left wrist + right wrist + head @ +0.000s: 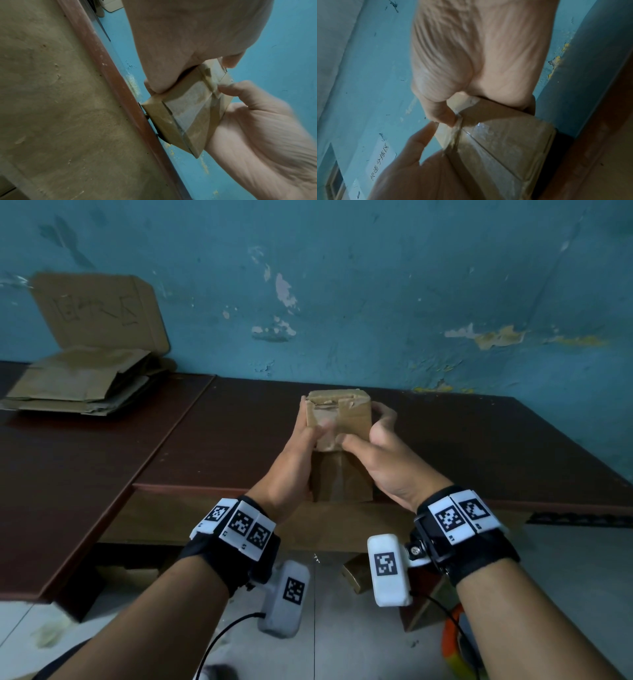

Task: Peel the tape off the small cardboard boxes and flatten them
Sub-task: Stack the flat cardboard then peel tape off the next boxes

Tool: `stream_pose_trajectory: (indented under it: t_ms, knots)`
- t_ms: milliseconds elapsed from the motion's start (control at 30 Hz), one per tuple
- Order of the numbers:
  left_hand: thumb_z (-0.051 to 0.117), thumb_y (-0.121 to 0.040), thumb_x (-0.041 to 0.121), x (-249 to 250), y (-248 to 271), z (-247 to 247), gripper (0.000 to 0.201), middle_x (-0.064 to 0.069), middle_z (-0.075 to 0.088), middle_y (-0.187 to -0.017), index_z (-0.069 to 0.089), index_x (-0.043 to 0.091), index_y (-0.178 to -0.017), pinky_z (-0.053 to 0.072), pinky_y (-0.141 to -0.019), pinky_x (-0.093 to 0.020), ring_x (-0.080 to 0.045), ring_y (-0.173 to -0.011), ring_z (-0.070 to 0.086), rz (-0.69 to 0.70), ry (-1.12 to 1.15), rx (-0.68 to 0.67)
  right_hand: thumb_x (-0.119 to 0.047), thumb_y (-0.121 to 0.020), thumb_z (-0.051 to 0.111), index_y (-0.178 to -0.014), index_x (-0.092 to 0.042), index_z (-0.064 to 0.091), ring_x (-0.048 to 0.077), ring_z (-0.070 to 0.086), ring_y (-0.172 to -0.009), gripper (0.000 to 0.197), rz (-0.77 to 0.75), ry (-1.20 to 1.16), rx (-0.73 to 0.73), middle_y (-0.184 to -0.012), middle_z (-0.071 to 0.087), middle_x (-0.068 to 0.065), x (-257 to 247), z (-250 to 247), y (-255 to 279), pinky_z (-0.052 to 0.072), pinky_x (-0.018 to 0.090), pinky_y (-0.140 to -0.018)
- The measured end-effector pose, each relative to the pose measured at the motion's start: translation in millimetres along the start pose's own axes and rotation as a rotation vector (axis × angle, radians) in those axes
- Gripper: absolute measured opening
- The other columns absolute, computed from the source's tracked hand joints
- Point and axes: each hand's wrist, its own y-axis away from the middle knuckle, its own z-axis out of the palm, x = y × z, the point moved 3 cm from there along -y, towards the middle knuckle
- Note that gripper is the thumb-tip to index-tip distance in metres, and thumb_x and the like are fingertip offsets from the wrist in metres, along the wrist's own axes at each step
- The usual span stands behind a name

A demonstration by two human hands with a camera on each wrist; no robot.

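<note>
I hold a small brown cardboard box (pixel 342 419) upright in the air over the front edge of the dark table (pixel 479 446). My left hand (pixel 301 446) grips its left side and my right hand (pixel 376 440) grips its right side. Both thumbs lie on the near face. Clear tape (pixel 187 108) runs over that face and round the edges. In the left wrist view the box (pixel 164 121) sits between my left hand (pixel 180 54) and my right hand (pixel 257 128). In the right wrist view my right thumb (pixel 440 115) presses on the tape (pixel 501 138) at a box edge.
A stack of flattened cardboard (pixel 75 381) lies at the back left on a second table (pixel 68 474). Behind the stack a cardboard sign (pixel 99 309) leans on the blue wall. Below the table edge are a cardboard piece (pixel 356 573) and an orange object (pixel 448 638) on the floor.
</note>
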Motion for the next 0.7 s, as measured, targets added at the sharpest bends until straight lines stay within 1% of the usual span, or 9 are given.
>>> stream_pose_trajectory:
  t_ms: [100, 167, 267, 333, 367, 433, 500, 600, 700]
  knots:
    - [0.047, -0.115, 0.038, -3.3, -0.9, -0.2, 0.051, -0.005, 0.066, -0.148, 0.037, 0.031, -0.164, 0.043, -0.123, -0.058, -0.024, -0.14, 0.062, -0.018, -0.008, 0.027, -0.005, -0.109, 0.061, -0.165, -0.01, -0.005, 0.013, 0.061, -0.133, 0.087, 0.012, -0.019, -0.02, -0.127, 0.064, -0.003, -0.1, -2.2, 0.6, 0.045, 0.048, -0.127]
    - [0.052, -0.109, 0.035, -3.7, -1.7, 0.5, 0.062, -0.006, 0.065, -0.15, 0.031, 0.03, -0.167, 0.043, -0.124, -0.058, -0.025, -0.142, 0.061, -0.01, 0.0, 0.016, -0.003, -0.109, 0.062, -0.164, -0.01, -0.002, 0.011, 0.063, -0.13, 0.085, 0.009, -0.036, -0.022, -0.125, 0.065, -0.003, -1.3, -3.1, 1.9, 0.046, 0.047, -0.126]
    - [0.055, -0.105, 0.028, -6.2, -2.4, 0.7, 0.075, -0.009, 0.063, -0.152, 0.02, 0.025, -0.171, 0.044, -0.122, -0.057, -0.027, -0.142, 0.061, -0.009, 0.011, -0.009, -0.003, -0.107, 0.065, -0.159, -0.013, 0.008, 0.013, 0.064, -0.129, 0.078, 0.016, -0.068, -0.029, -0.125, 0.065, 0.0, -1.1, -2.5, 3.4, 0.048, 0.049, -0.124]
    - [0.057, -0.105, 0.026, -7.9, -1.8, -0.3, 0.081, -0.011, 0.061, -0.154, 0.012, 0.022, -0.173, 0.044, -0.123, -0.058, -0.028, -0.143, 0.06, -0.007, 0.011, -0.023, -0.008, -0.099, 0.073, -0.152, -0.018, 0.016, 0.016, 0.064, -0.131, 0.078, 0.02, -0.095, -0.032, -0.128, 0.064, 0.004, -1.1, -2.3, 3.6, 0.048, 0.051, -0.124]
    - [0.057, -0.104, 0.025, -8.9, -2.1, -1.5, 0.083, -0.01, 0.061, -0.154, 0.011, 0.022, -0.173, 0.044, -0.122, -0.058, -0.028, -0.143, 0.06, -0.006, 0.011, -0.03, -0.013, -0.09, 0.074, -0.149, -0.02, 0.018, 0.018, 0.064, -0.132, 0.081, 0.025, -0.115, -0.032, -0.129, 0.064, 0.006, -1.6, -1.8, 3.6, 0.047, 0.052, -0.125]
    - [0.058, -0.105, 0.024, -8.8, -2.1, -3.6, 0.083, -0.009, 0.061, -0.155, 0.011, 0.024, -0.173, 0.046, -0.121, -0.059, -0.028, -0.143, 0.06, -0.005, 0.005, -0.046, -0.017, -0.077, 0.068, -0.152, -0.02, 0.018, 0.023, 0.067, -0.128, 0.09, 0.04, -0.177, -0.028, -0.125, 0.066, 0.01, -1.9, -1.3, 2.9, 0.047, 0.054, -0.124]
    - [0.057, -0.105, 0.02, -8.2, -2.2, -4.4, 0.079, -0.008, 0.062, -0.154, 0.016, 0.025, -0.172, 0.049, -0.119, -0.058, -0.027, -0.142, 0.061, 0.001, 0.003, -0.054, -0.024, -0.078, 0.069, -0.158, -0.018, 0.013, 0.023, 0.071, -0.121, 0.098, 0.054, -0.224, -0.021, -0.12, 0.07, 0.01, -1.0, -1.3, 1.4, 0.05, 0.055, -0.121]
    - [0.057, -0.104, 0.012, -7.4, -1.4, -5.0, 0.078, -0.009, 0.062, -0.154, 0.019, 0.022, -0.171, 0.05, -0.119, -0.054, -0.027, -0.142, 0.061, 0.018, -0.006, -0.057, -0.033, -0.083, 0.072, -0.16, -0.02, 0.008, 0.025, 0.068, -0.133, 0.101, 0.061, -0.186, -0.012, -0.128, 0.071, 0.008, 1.5, 0.9, -1.0, 0.049, 0.056, -0.123]
    - [0.056, -0.102, 0.01, -8.2, -1.4, -4.7, 0.077, -0.011, 0.062, -0.154, 0.021, 0.019, -0.17, 0.049, -0.12, -0.052, -0.027, -0.143, 0.06, 0.03, -0.008, -0.058, -0.029, -0.082, 0.069, -0.156, -0.018, 0.011, 0.021, 0.063, -0.137, 0.095, 0.044, -0.121, -0.009, -0.129, 0.066, 0.004, 1.6, 0.5, -1.2, 0.048, 0.053, -0.124]
